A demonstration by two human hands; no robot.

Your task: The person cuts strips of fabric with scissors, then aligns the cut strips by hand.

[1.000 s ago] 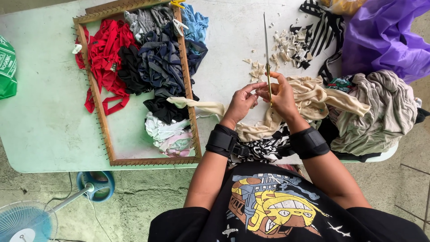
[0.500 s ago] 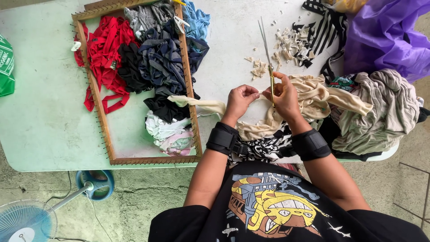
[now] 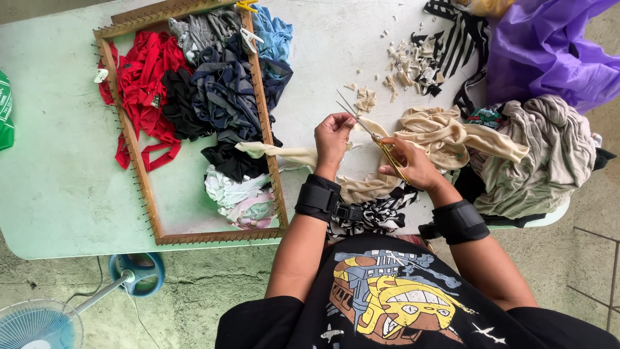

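My left hand [image 3: 332, 139] pinches the edge of a beige cloth [image 3: 433, 132] that lies across the pale green table [image 3: 58, 187]. My right hand [image 3: 413, 165] grips yellow-handled scissors [image 3: 365, 126]; their blades are parted and point up-left toward the left hand, right at the cloth edge it holds. A long beige strip [image 3: 278, 153] trails left from the cloth to the wooden frame. Both wrists wear black bands.
A wooden frame [image 3: 139, 174] rimmed with nails holds red, black, navy, grey, blue and pastel cloth strips. Beige scraps [image 3: 407, 64], a striped cloth [image 3: 455, 39], a purple bag [image 3: 549, 45] and a grey-beige garment pile [image 3: 549, 155] lie right. A blue fan [image 3: 39, 323] stands below left.
The scissors have swung from pointing straight up to pointing up-left, with the blades now parted at the cloth edge. My right hand has dropped lower and to the right.
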